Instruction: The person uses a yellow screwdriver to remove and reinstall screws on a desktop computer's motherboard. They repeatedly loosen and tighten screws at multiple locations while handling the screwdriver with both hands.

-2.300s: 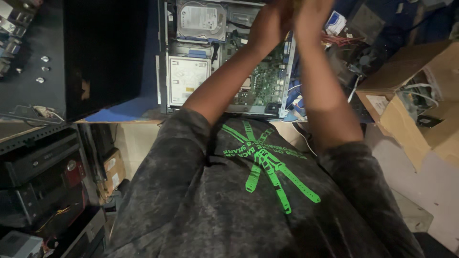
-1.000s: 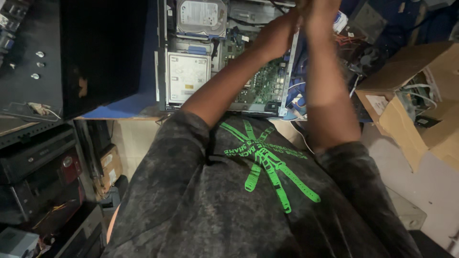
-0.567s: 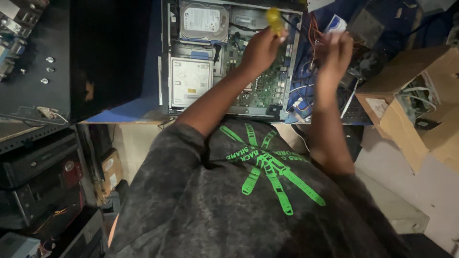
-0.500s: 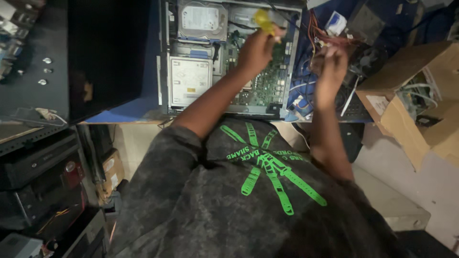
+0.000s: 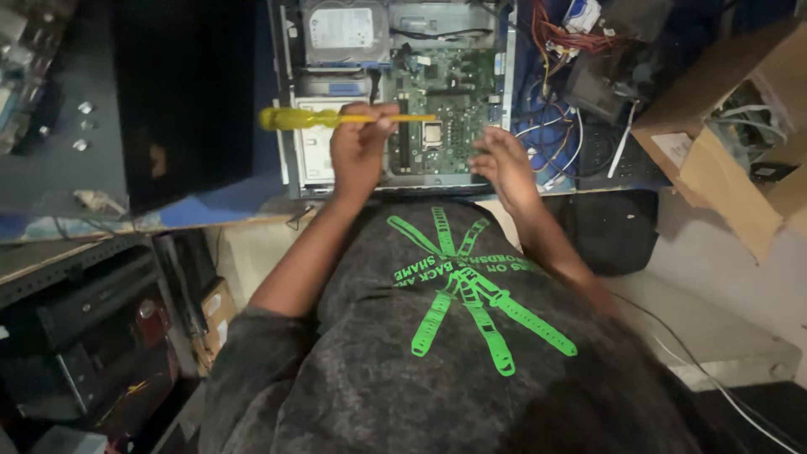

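Item: slim screwdriver with translucent yellow plastic handle and yellow-sleeved shaft point(image 5: 336, 118), lying level across the open grey metal computer case point(image 5: 395, 92) on the blue-topped desk point(image 5: 218, 202).

Left hand point(image 5: 360, 147): grip closed around the shaft near mid-length, handle jutting out leftward, tip over the green circuit board point(image 5: 445, 101).

Right hand point(image 5: 503, 164): fingers loosely spread, holding nothing, at the case's near right corner.

Handling: likely light, rigid; smooth handle is the surest hold.

Nearby: silver hard drive point(image 5: 345, 29); brown cardboard box point(image 5: 731, 126).
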A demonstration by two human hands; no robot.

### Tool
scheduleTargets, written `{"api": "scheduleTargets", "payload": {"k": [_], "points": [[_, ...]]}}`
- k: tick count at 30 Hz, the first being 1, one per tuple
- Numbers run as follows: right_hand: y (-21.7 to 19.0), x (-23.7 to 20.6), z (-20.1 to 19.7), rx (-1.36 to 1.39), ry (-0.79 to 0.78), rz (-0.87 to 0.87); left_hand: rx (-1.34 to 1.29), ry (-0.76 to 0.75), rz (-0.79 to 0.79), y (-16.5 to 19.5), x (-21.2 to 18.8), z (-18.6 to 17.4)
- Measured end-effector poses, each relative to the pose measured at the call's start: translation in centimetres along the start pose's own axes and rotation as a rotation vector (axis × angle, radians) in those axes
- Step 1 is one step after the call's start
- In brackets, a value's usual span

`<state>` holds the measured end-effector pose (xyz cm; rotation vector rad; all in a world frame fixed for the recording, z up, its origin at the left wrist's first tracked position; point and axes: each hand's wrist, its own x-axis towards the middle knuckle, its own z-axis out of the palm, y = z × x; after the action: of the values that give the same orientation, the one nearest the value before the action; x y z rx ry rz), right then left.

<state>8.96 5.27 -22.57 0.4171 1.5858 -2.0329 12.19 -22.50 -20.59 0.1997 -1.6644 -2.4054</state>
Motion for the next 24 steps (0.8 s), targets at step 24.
{"api": "scheduleTargets", "payload": {"k": [24], "points": [[-6.7,3.6,19.1,-0.45,-0.418,-0.448,-0.235,0.557,0.264,7.2,-13.6,-7.9]]}}
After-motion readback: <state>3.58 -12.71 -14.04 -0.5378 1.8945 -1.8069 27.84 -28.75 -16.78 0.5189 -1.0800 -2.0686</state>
